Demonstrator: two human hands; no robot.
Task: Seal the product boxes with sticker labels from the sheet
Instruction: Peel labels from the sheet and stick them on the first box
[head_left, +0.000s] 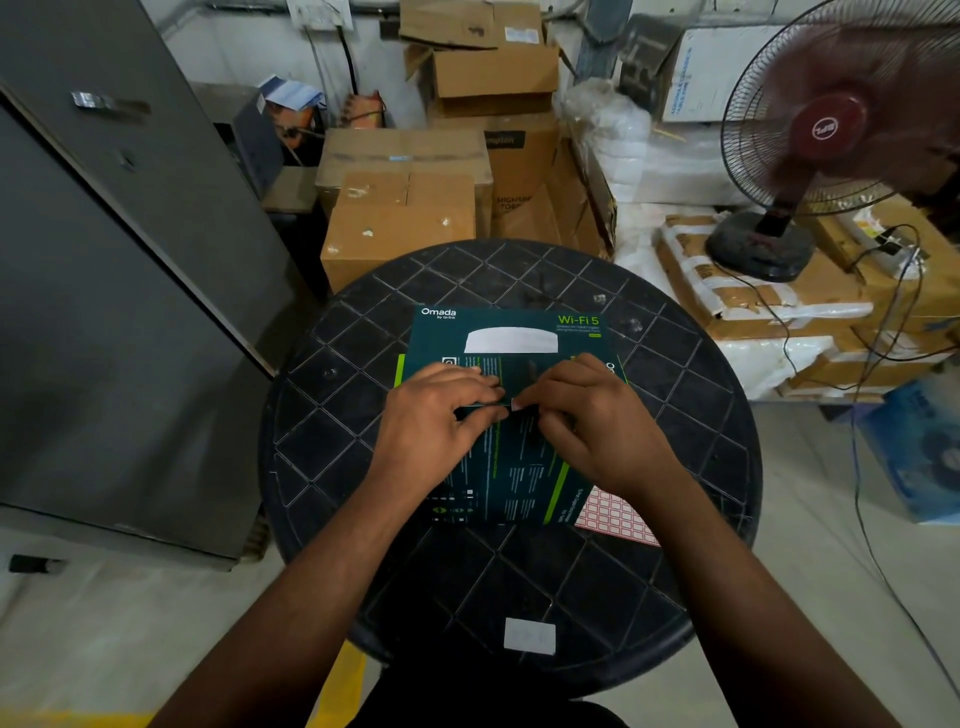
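Where the two thumbs and forefingers meet, a small white sticker label (517, 404) is pinched at the right hand's (592, 421) fingertips, touching the near top edge of the dark teal Omada Wi-Fi 5 product box (506, 332); the left hand (441, 415) presses its curled fingers on the same edge, steadying the box; the box lies flat on a round black lattice-patterned table (363, 364); just right of it, partly under the right wrist, lies the red-gridded sticker sheet (613, 514); a white tag (530, 635) sits at the table's near rim; cardboard cartons (400, 208) and a spinning pedestal fan (831, 130) stand beyond.
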